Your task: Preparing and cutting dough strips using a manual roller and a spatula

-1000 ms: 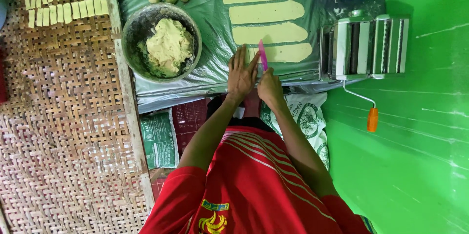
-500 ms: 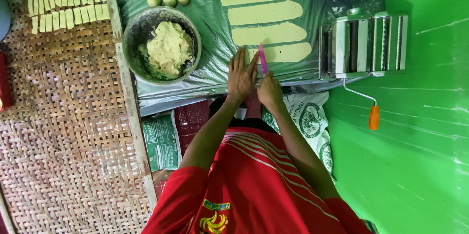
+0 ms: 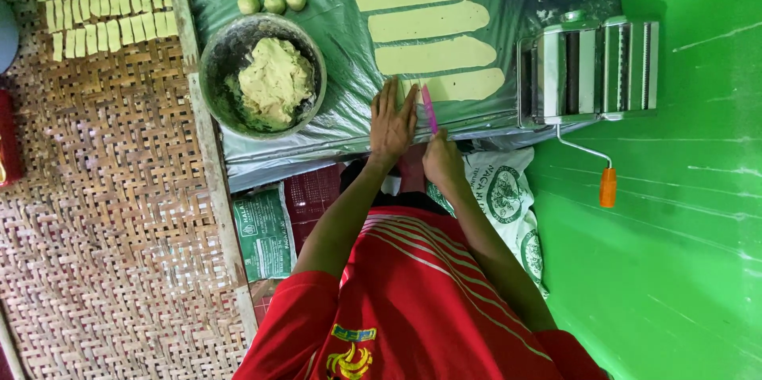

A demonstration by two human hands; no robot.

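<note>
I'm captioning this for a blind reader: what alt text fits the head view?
A person's left hand presses flat on a dough strip while the right hand holds a pink knife to it, beside a dough bowl and pasta roller.

- The pink knife [image 3: 429,108] is slim with a thin straight blade; it stands on the nearest dough strip, near that strip's left end, its blade lying across the strip's width.
- The dough strip [image 3: 464,84] is pale yellow, flat, long and rolled thin; it lies on the green plastic sheet, closest of four parallel strips, its left end hidden.
</note>
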